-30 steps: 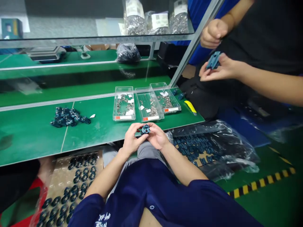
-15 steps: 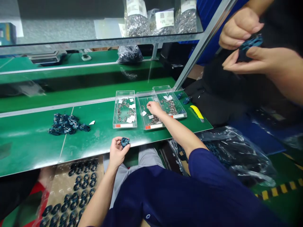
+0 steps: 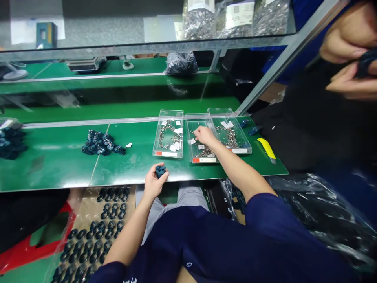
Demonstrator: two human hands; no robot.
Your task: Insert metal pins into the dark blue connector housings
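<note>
My left hand (image 3: 153,182) is closed round a small dark blue round plastic part (image 3: 160,171) at the near edge of the green bench (image 3: 59,165). My right hand (image 3: 204,135) reaches into the middle clear tray (image 3: 200,138) of small metal pieces, fingers curled down onto them; whether it holds one is hidden. Clear trays stand on either side, the left tray (image 3: 170,133) and the right tray (image 3: 231,131), both holding metal pieces and white slips.
A heap of blue parts (image 3: 101,143) lies left on the bench, another heap (image 3: 10,141) at the far left. A yellow knife (image 3: 266,148) lies at the right. A co-worker's hands (image 3: 349,59) hold a dark part at top right. Black round parts (image 3: 97,236) fill a box below the bench.
My right hand left the blue part and went out into the middle tray. My left hand kept the part. The view shifted, and the co-worker's hands moved up and right.
</note>
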